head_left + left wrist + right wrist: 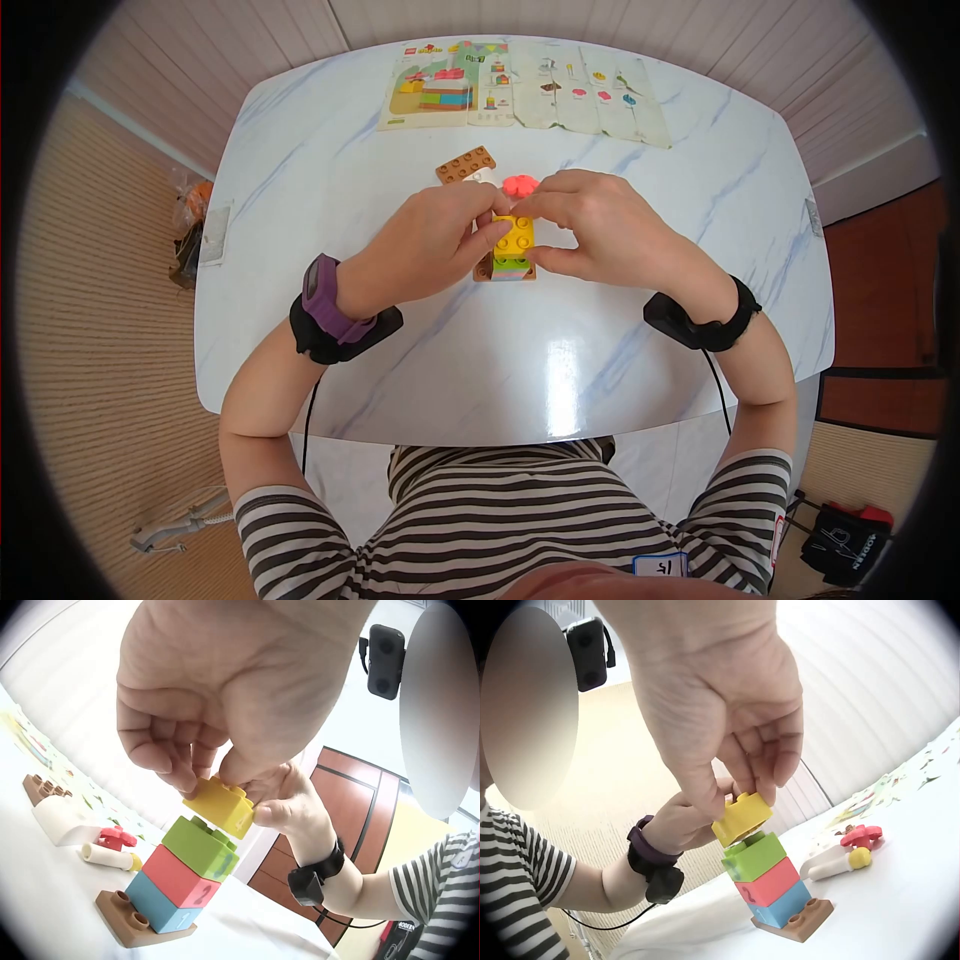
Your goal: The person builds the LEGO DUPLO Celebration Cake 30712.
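A yellow brick (515, 238) is held from both sides just over a small tower, tilted, with a gap beneath it in the wrist views. My left hand (432, 238) pinches one end between thumb and fingers. At the other end, the thumb and fingertips of my right hand (612, 225) grip it too. Topmost in the tower is a green brick (201, 847). Below that come a red brick (180, 875) marked 2 and a blue brick (160, 901) marked 1. They stand on a brown studded plate (810, 919), whose free studs show beside the blue brick.
Behind the tower lie a pink-red flower-shaped piece (520, 186), a white tube with a yellow end (832, 868), a white curved piece (66, 820) and another brown studded plate (466, 164). An unfolded picture instruction sheet (440, 112) covers part of the table's far edge.
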The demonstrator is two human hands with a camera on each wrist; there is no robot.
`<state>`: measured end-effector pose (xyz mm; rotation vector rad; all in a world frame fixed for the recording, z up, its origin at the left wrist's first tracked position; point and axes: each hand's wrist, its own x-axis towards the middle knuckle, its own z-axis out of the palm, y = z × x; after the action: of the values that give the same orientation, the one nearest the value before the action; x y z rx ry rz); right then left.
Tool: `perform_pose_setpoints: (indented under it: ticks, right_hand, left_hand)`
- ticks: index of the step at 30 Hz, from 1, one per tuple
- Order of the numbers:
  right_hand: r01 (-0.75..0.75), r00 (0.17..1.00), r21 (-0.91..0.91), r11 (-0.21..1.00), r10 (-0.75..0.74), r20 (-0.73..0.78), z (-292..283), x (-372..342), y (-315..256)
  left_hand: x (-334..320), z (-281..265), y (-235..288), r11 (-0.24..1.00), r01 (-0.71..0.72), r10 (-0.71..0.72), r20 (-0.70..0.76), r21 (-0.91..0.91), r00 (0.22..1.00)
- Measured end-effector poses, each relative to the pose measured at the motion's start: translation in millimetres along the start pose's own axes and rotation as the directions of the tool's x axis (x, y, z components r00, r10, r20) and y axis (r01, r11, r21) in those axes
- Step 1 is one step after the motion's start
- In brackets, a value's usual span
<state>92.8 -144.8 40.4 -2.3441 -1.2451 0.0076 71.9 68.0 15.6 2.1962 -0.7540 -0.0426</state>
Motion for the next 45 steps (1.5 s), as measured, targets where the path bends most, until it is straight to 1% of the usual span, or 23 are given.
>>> perform_pose_setpoints:
  ticks: [4, 10, 13, 16, 25, 33, 36, 39, 42, 45]
  right_hand:
    - [0.005, 1.000, 0.013, 1.000, -0.004, -0.020, 3.4, -1.9, 0.9]
    - [0.004, 1.000, 0.022, 1.000, -0.003, -0.022, 4.0, -3.7, 1.5]
    - [-0.001, 1.000, 0.031, 1.000, 0.001, -0.018, 4.3, -3.9, 1.0]
    - [0.004, 1.000, 0.026, 1.000, -0.003, -0.024, 5.5, -4.4, 1.6]
    - [-0.019, 1.000, 0.036, 0.999, 0.019, 0.003, 5.3, -4.8, 0.0]
    - [-0.007, 1.000, 0.013, 1.000, 0.008, -0.010, 5.7, -5.4, -1.3]
    - [-0.016, 1.000, 0.030, 0.999, 0.017, -0.020, 5.3, -5.7, -1.4]
    - [-0.104, 0.992, -0.020, 0.994, 0.105, 0.064, -1.6, -3.5, -4.5]
    - [-0.084, 0.995, 0.008, 0.996, 0.083, 0.057, 0.2, -3.2, -2.4]
    - [-0.083, 0.995, -0.017, 0.996, 0.084, 0.051, 0.3, -3.0, -3.7]
  left_hand:
    - [1.1, 0.5, 0.7, 0.999, -0.048, 0.048, -0.003, 0.017, 0.999]
    - [1.8, -0.8, 4.3, 1.000, -0.015, 0.015, 0.026, 0.027, 1.000]
    - [1.5, 1.0, 2.0, 0.998, -0.049, 0.049, 0.007, 0.047, 0.999]
    - [1.5, 0.3, 3.0, 0.997, -0.052, 0.052, 0.011, 0.059, 0.999]
    - [0.3, -1.7, 5.8, 1.000, 0.009, -0.010, 0.060, 0.030, 0.998]
    - [0.0, -0.2, 4.0, 0.999, -0.005, 0.003, 0.054, 0.043, 0.999]
    - [-0.4, 0.2, 2.1, 0.999, -0.015, 0.013, 0.052, 0.041, 0.999]
    - [-0.3, -1.1, 4.3, 1.000, 0.004, -0.005, 0.052, 0.026, 0.999]
    - [-0.8, -1.5, 5.0, 1.000, -0.003, 0.002, 0.035, 0.004, 0.999]
    - [-1.1, -1.5, 3.3, 1.000, -0.016, 0.016, 0.026, 0.007, 1.000]
